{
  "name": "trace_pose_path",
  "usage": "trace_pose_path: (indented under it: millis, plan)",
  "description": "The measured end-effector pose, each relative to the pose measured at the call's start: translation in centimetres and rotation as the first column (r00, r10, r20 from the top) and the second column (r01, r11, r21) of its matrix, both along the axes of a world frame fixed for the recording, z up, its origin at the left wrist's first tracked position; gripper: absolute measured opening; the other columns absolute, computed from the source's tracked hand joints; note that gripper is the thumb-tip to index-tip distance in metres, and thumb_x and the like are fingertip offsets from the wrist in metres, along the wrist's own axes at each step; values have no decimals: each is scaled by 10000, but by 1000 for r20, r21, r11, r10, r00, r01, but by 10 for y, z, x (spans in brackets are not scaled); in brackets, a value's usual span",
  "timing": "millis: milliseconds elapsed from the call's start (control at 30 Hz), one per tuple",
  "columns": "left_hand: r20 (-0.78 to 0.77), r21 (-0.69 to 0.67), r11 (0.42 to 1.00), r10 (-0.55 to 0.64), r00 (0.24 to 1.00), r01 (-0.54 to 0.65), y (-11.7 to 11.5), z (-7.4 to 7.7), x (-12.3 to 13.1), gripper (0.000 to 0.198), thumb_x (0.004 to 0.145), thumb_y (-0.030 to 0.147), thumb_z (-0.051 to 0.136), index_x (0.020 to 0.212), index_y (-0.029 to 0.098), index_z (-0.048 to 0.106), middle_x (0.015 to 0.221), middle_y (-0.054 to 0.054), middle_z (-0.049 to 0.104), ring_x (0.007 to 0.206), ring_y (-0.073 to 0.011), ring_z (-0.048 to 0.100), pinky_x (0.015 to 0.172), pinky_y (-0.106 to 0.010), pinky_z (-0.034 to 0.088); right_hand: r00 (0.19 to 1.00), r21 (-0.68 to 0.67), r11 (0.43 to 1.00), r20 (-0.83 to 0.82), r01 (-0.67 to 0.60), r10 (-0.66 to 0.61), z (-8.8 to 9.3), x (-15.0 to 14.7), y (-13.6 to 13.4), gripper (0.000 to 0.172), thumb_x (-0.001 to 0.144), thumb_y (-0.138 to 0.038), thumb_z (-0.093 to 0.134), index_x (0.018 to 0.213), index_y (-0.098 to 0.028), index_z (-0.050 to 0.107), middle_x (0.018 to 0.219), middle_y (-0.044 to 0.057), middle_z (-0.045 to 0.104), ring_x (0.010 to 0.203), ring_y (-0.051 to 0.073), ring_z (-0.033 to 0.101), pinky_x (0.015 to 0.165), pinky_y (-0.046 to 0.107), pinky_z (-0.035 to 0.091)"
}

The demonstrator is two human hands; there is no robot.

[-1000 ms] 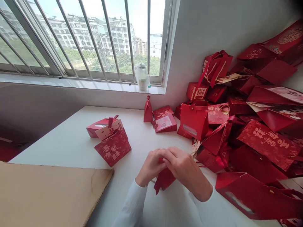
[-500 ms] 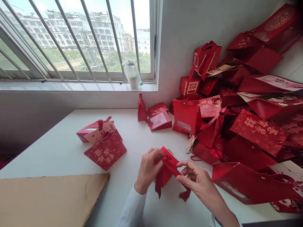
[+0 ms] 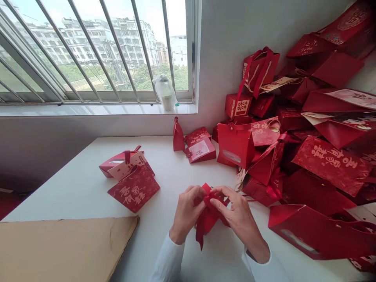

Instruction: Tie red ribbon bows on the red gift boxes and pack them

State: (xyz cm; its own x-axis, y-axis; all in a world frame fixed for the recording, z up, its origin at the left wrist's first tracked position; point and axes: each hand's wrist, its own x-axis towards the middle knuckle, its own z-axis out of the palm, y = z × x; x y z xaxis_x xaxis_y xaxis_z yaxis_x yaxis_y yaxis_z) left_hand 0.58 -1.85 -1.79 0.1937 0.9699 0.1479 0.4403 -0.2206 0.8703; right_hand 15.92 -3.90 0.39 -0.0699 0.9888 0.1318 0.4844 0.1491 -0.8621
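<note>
A small red gift box [image 3: 210, 221] stands on the white table between my hands, partly hidden by them. Dark red ribbon [image 3: 200, 233] is gathered at its top, one tail hanging down the near side. My left hand [image 3: 189, 209] pinches the ribbon from the left. From the right, my right hand [image 3: 235, 211] pinches the ribbon between thumb and forefinger, close to the left fingertips. The fingers cover most of the ribbon's gathered part.
Many red gift bags [image 3: 235, 143] are heaped on the right. A few more boxes [image 3: 133, 190] stand left on the white table [image 3: 79, 184]. Brown cardboard [image 3: 64, 246] covers the near left corner. A wrapped jar [image 3: 167, 94] sits on the windowsill.
My right hand has moved left and up along the ribbon, from its loose end to the gathered part beside my left fingers. The view has shifted slightly.
</note>
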Motion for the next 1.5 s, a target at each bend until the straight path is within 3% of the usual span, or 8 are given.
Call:
trace_pose_path:
  millis: [133, 300, 467, 667, 933, 1233, 1367, 1500]
  plan:
    - [-25, 15, 1000, -5, 1000, 6, 0, 0, -1, 82, 798, 222, 553, 720, 202, 538, 708, 17, 570, 696, -133, 535, 598, -222, 398, 994, -61, 998, -105, -20, 14, -5, -3, 19, 171, 839, -300, 515, 760, -207, 635, 737, -1, 664, 660, 149, 576, 635, 251, 454]
    - [-20, 31, 999, -10, 1000, 10, -1, -3, -2, 125, 819, 215, 524, 697, 197, 501, 718, 22, 548, 662, -117, 507, 581, -216, 375, 983, -122, 991, -180, -46, 24, -17, 6, 33, 253, 845, -402, 500, 850, -185, 629, 737, 15, 669, 673, 163, 603, 622, 260, 459]
    - [-7, -6, 1000, 12, 1000, -12, -1, -4, 1, 134, 812, 191, 499, 679, 192, 487, 686, 29, 521, 610, -106, 469, 547, -210, 346, 992, -168, 985, -121, -42, 22, -13, 18, 20, 353, 816, -471, 569, 1039, -198, 572, 737, 2, 676, 668, 163, 593, 612, 261, 412]
    - [29, -49, 998, 27, 999, -25, 0, -2, 1, 112, 781, 150, 505, 673, 181, 498, 710, 18, 539, 599, -100, 464, 540, -208, 343, 980, -225, 967, -180, -118, 78, -13, 8, 4, 319, 798, -306, 551, 1099, -206, 517, 692, -32, 648, 637, 146, 549, 598, 247, 385]
    - [101, -131, 984, -109, 989, 122, 2, 9, -8, 64, 833, 233, 525, 800, 179, 530, 686, 14, 613, 604, -107, 499, 545, -204, 361, 990, -249, 958, -35, -140, 136, 0, -1, 8, 329, 750, -190, 481, 1075, -227, 515, 703, -38, 646, 649, 157, 567, 602, 244, 388]
    - [73, -54, 974, -216, 974, 220, 2, 12, -15, 57, 837, 161, 510, 866, 195, 545, 876, -3, 672, 743, -123, 583, 673, -222, 423, 980, -230, 964, 111, -134, 163, 6, -4, 15, 199, 730, -165, 471, 886, -230, 575, 615, -59, 574, 550, 135, 482, 532, 227, 321]
    - [57, -26, 977, -210, 976, 211, 0, 17, -18, 152, 816, 129, 526, 946, 206, 546, 969, -6, 666, 839, -132, 594, 743, -232, 433, 979, -222, 966, 124, -131, 161, 4, -2, 16, 190, 709, -151, 474, 823, -235, 600, 644, -46, 606, 576, 136, 509, 549, 224, 331]
    - [59, -75, 981, -177, 983, 181, -3, 21, -15, 175, 828, 142, 520, 989, 209, 522, 907, 6, 671, 791, -131, 594, 695, -229, 428, 979, -205, 971, 130, -127, 156, 2, -1, 14, 196, 709, -156, 472, 793, -230, 632, 688, -23, 644, 620, 149, 541, 579, 234, 350]
